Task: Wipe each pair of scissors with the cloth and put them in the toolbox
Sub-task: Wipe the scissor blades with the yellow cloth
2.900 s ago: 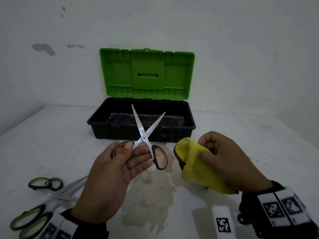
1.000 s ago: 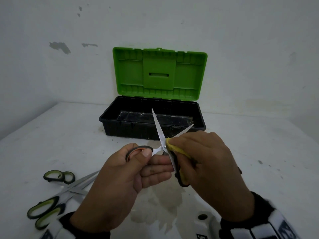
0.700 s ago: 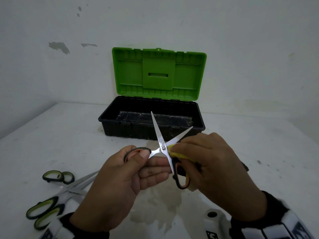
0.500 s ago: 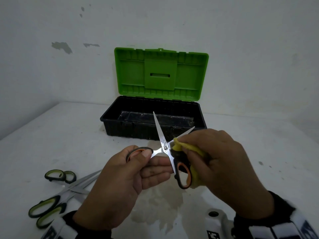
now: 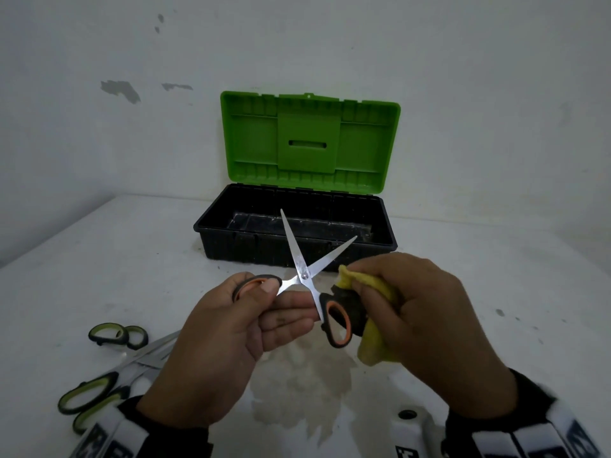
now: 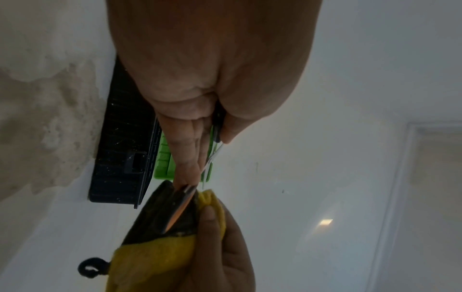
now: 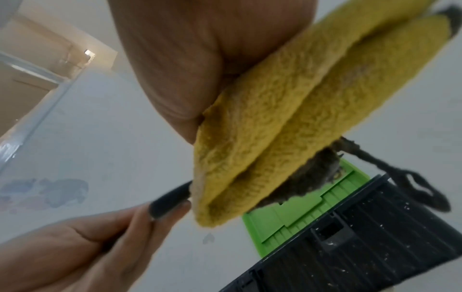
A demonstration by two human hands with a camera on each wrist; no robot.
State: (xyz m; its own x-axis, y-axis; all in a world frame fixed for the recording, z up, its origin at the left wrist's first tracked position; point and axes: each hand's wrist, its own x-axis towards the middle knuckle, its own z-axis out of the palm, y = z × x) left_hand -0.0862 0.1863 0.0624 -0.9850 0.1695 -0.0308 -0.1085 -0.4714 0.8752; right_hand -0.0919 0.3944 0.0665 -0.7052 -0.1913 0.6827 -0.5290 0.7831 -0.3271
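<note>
My left hand [image 5: 261,309] pinches one handle loop of the orange-and-black scissors [image 5: 305,276], which are held up with the blades spread apart and pointing toward the toolbox. My right hand [image 5: 406,302] grips the folded yellow cloth [image 5: 380,342] and wraps it round the other handle loop [image 5: 337,322]. The left wrist view shows that cloth [image 6: 160,260] against the dark handle [image 6: 162,213]. In the right wrist view the cloth [image 7: 275,128] fills the middle. The black toolbox [image 5: 297,249] stands open behind, its green lid [image 5: 310,143] upright.
Two pairs of green-handled scissors [image 5: 105,365] lie crossed on the white table [image 5: 99,259] at the left front. A damp stain [image 5: 304,391] marks the table under my hands. The wall stands close behind the toolbox.
My right hand has slid the cloth from the blades near the pivot down onto the right handle loop. The left hand keeps its hold.
</note>
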